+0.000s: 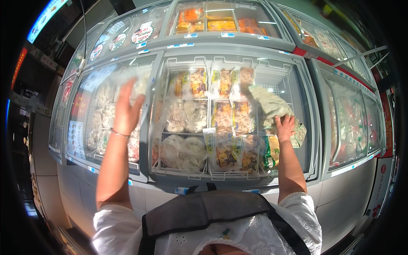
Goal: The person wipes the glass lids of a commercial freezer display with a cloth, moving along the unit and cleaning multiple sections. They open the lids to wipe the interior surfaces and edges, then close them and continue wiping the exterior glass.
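Note:
My left hand is blurred, its thumb apart from its fingers, above the left glass lid of a chest freezer. A pale blur lies by its fingertips; I cannot tell what it is. My right hand has its fingers bent over a pale green plastic bag of frozen food. That bag lies aslant over the right wire basket. Under and beside that hand are a crumpled clear bag with a green edge and a green-and-yellow packet.
Wire baskets hold clear bags of whitish frozen food and yellow-labelled packets. A grey frame bar divides the freezer. Behind stands another freezer with orange and yellow packages; a further glass-topped freezer adjoins on the right.

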A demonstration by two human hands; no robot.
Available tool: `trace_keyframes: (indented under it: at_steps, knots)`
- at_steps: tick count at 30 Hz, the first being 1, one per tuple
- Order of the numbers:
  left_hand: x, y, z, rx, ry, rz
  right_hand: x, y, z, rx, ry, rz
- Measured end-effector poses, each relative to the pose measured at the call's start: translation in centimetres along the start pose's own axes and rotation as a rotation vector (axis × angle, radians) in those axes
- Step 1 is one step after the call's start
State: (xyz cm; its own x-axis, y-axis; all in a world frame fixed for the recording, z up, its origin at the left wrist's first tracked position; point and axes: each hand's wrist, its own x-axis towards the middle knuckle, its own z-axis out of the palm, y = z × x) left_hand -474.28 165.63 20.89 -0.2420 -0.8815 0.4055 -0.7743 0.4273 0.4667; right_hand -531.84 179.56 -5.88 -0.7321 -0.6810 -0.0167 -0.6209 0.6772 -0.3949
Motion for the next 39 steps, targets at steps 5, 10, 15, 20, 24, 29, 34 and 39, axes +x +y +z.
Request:
trace_keyframes:
  at_steps: [5, 10, 15, 20, 24, 29, 34, 39]
  knots:
    - [-7.2, -12.9, 11.5, 0.350, -0.207, -0.405, 4.6, -4.4, 2.2, -0.060, 0.033, 0.161]
    - [-10.5, -13.8, 14.9, 0.497, -0.248, -0.426, 11.5, -10.6, 2.7, -0.027, 0.034, 0.216]
    - [-9.9, -13.3, 15.0, 0.544, -0.308, -0.461, 15.5, -21.5, 7.3, -0.074, -0.043, 0.062]
    - [-9.7, -13.1, 14.9, 0.543, -0.314, -0.475, 9.2, -39.1, 13.1, -0.133, -0.387, -0.434]
    - [-9.7, -13.2, 14.9, 0.536, -0.339, -0.497, -3.7, -47.0, 14.2, -0.099, -0.567, -0.963]
    - [-9.6, -13.5, 14.9, 0.534, -0.332, -0.494, -8.1, -41.4, 14.6, 0.078, -0.625, -1.150]
    - [-9.5, -13.3, 14.8, 0.513, -0.344, -0.504, 11.8, -30.5, 14.8, 0.178, -0.172, -0.947]
    - [-9.0, -13.0, 14.7, 0.503, -0.357, -0.535, 29.4, -17.6, 12.1, -0.356, 0.051, -0.315]
